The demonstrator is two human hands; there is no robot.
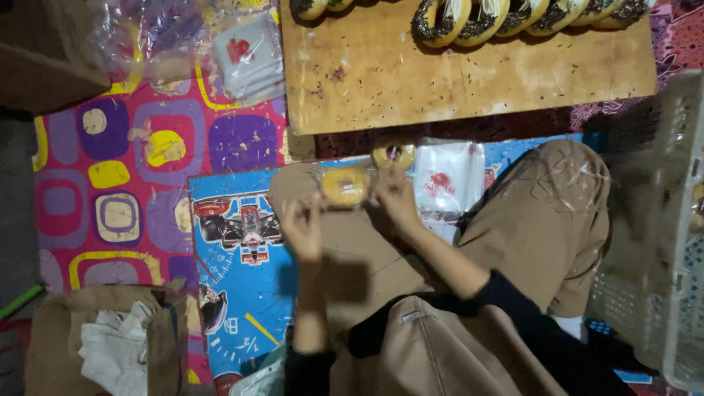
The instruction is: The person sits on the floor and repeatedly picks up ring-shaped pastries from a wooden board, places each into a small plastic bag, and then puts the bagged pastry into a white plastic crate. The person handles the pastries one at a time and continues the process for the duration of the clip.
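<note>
Overhead view of a seated person at floor level. The largest surface is a patterned floor mat (132,169) of glossy sheet material, printed with rounded squares in pink, purple and yellow; a blue panel with a racing-car print (238,253) lies over it. Above, a flat rectangular wooden board (455,73), pale and scattered with dark crumbs, carries along its far edge a row of ring-shaped doughnuts (513,16) topped with dark sprinkles and pale shreds. At right stands a light perforated plastic basket (660,242) with a lattice wall. The person's folded legs, in tan cloth trousers (543,213), fill the centre. At lower left sits an open cardboard box (51,345) with crumpled white material inside. Thin white plastic bags (447,183) with a red mark lie just beside the right knee; more lie at the top in a crinkled clear wrapper (249,55). A roll of tape (394,153) rests just below the board's edge. Both hands meet over the left knee: the left hand (304,229) and right hand (396,196) each pinch one end of a clear plastic packet holding a round golden doughnut (345,186), which is suspended between them.
</note>
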